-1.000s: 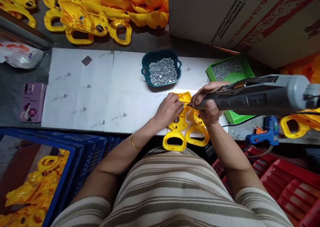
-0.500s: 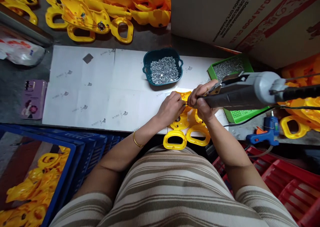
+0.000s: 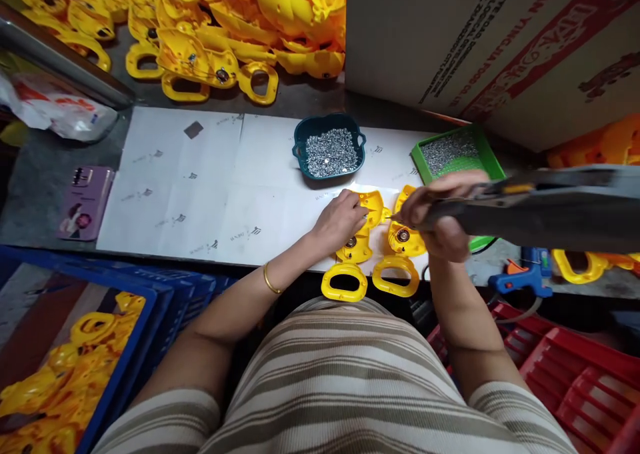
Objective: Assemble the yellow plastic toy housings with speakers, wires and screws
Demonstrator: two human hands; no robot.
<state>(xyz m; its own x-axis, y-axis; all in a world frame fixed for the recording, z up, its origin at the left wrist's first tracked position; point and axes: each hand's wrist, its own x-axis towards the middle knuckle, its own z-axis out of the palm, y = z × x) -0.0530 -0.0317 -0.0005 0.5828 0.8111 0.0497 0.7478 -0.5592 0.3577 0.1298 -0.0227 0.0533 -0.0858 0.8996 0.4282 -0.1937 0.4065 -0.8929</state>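
Note:
My left hand [image 3: 341,217], a gold bangle on its wrist, has its fingers curled over a yellow plastic shell [image 3: 356,249] with a handle loop at its near end. My right hand [image 3: 447,239] is wrapped round a grey electric screwdriver [image 3: 545,211], blurred by motion. The thin bit points left, between the first shell and a second yellow shell [image 3: 403,238] just right of it. Both shells lie hollow side up, each with a round metal-centred part inside. My left fingertips are partly hidden from view.
Beyond my hands stand a dark teal basket [image 3: 299,164] and a green basket [image 3: 495,164], both holding small screws. A blue glue gun [image 3: 525,281] lies right, a purple phone [image 3: 86,203] left. Yellow shells [image 3: 200,57] pile up behind; a large carton [image 3: 400,47] stands back right.
My right hand and the screwdriver have moved right, away from my left hand, uncovering more of both shells. My left hand stays on the left shell. The view has shifted slightly.

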